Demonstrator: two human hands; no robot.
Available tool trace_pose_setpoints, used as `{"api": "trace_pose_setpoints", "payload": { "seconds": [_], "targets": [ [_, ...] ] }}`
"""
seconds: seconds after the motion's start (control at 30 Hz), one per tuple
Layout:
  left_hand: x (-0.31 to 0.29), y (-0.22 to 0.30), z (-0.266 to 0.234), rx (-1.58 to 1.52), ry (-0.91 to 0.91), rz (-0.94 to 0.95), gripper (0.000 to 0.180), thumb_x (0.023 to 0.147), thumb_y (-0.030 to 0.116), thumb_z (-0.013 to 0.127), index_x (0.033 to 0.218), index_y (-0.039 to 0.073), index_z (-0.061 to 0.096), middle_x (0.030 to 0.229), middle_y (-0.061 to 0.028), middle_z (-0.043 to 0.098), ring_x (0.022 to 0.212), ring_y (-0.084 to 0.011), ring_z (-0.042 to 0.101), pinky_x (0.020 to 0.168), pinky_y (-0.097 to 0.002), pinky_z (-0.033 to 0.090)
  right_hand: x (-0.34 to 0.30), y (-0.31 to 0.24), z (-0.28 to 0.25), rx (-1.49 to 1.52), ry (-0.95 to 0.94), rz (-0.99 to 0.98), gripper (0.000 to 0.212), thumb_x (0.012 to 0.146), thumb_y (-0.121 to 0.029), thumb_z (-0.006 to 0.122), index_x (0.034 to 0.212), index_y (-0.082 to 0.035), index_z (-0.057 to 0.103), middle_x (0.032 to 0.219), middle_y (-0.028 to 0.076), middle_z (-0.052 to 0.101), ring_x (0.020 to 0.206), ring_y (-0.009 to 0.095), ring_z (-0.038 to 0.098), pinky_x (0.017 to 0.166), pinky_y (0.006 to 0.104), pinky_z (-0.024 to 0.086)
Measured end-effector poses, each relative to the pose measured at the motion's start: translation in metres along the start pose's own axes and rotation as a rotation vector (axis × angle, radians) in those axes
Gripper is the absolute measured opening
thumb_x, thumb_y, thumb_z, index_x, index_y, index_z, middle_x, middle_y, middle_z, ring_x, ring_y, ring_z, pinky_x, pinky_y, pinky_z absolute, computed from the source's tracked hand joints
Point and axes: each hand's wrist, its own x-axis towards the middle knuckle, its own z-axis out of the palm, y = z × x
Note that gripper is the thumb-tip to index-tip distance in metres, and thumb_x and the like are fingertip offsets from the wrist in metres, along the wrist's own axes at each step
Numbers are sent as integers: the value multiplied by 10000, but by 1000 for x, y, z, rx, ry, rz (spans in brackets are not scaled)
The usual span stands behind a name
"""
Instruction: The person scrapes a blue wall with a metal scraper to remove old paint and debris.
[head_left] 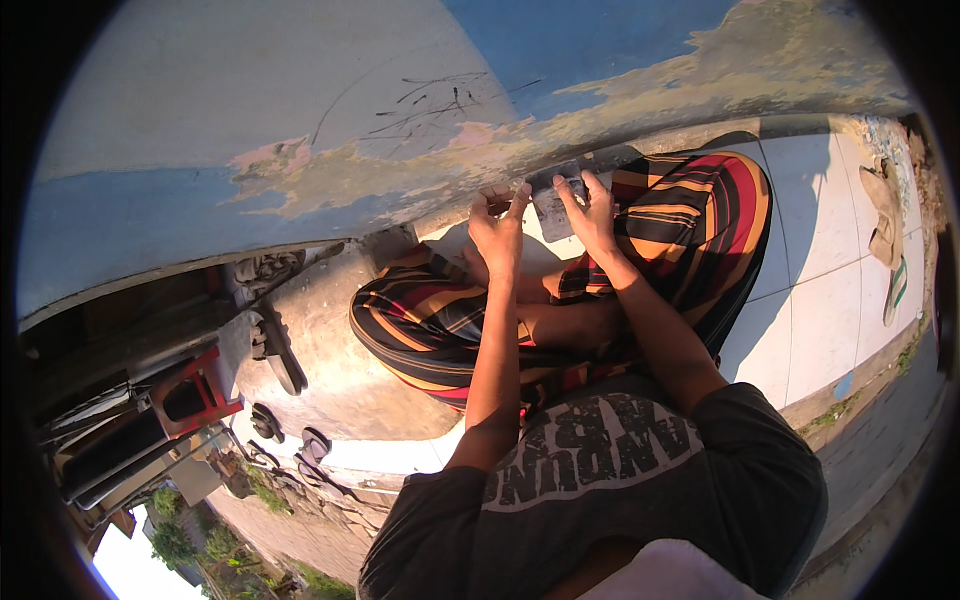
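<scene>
My left hand is raised in front of the wall, its fingers bent and its thumb tip by the left edge of a dark grey flat piece. Whatever those fingers pinch is too small to make out. At the other side of the piece is my right hand, thumb over its surface and fingers bent near its upper edge. The flat piece has a mottled surface, and its exact kind does not show. Beneath the hands are my crossed legs in striped trousers of black, red and orange.
A painted wall with peeling patches rises close ahead. Pale floor tiles lie to the right, with a sandal near their edge. On the left are more sandals, a red plastic stool and a pair of slippers.
</scene>
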Motion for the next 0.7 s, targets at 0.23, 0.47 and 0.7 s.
{"api": "trace_pose_setpoints", "payload": {
  "seconds": [0.23,0.47,0.7],
  "targets": [
    [18,69,12,-59,-58,45,324,865,306,673,890,-17,688,764,-45,663,646,-83,576,527,-210,381,7,11,-7,-2,130,38,343,869,-291,672,970,34,627,863,65,665,770,105,549,733,271,446],
    [25,82,15,-251,-37,-10,271,830,269,721,861,1,699,754,-66,678,616,-99,610,513,-212,397,5,9,-2,47,146,67,292,869,-254,673,979,14,640,868,53,662,771,102,555,740,259,441],
    [23,87,17,-293,-22,-47,213,827,231,718,869,22,705,775,-57,687,630,-91,592,524,-206,374,9,19,-2,52,156,88,252,861,-217,680,944,18,639,840,50,655,751,100,535,709,260,429]
  ]
}}
